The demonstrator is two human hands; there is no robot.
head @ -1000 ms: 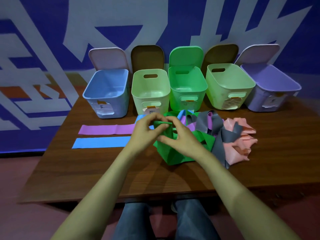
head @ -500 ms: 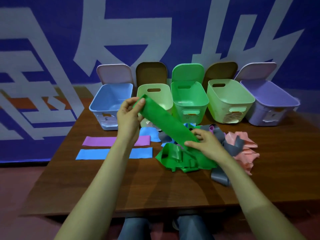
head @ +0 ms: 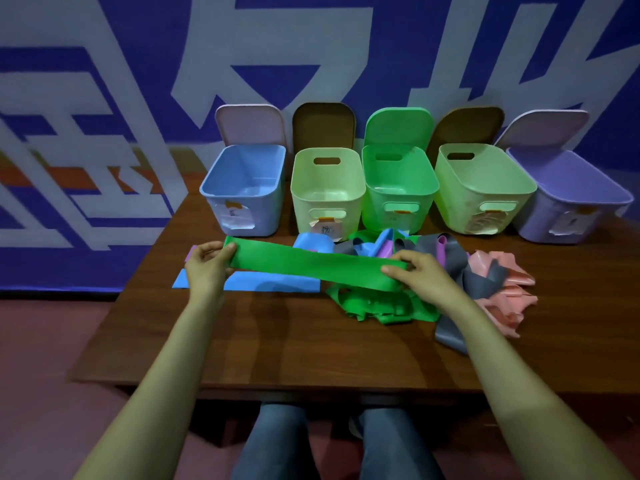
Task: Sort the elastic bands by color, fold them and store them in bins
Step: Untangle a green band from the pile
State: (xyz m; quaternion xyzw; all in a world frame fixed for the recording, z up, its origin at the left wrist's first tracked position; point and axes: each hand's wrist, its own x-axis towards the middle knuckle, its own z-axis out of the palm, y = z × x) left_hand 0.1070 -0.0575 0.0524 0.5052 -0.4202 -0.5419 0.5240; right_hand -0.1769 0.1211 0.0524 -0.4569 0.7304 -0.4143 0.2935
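A long green elastic band (head: pixel 311 263) is stretched flat between my hands, just above the table. My left hand (head: pixel 207 266) pinches its left end, and my right hand (head: pixel 420 275) grips its right end. Beneath it lies a flat blue band (head: pixel 273 284), and a purple band's end (head: pixel 189 253) peeks out behind my left hand. A tangled pile lies to the right: green bands (head: pixel 377 304), grey bands (head: pixel 453 268) and pink bands (head: pixel 502 292). Along the back stand the open bins: blue (head: pixel 242 188), pale yellow (head: pixel 327 192), green (head: pixel 400 188), light green (head: pixel 485 192) and purple (head: pixel 568 209).
The brown wooden table (head: pixel 277 344) has its front edge near my knees. Bin lids lean on the blue and white wall behind. Paper labels hang on the bins' fronts.
The green band was lifted out of the pile and slanted up to the left; now it is pulled out level, with my left hand lowered and further left.
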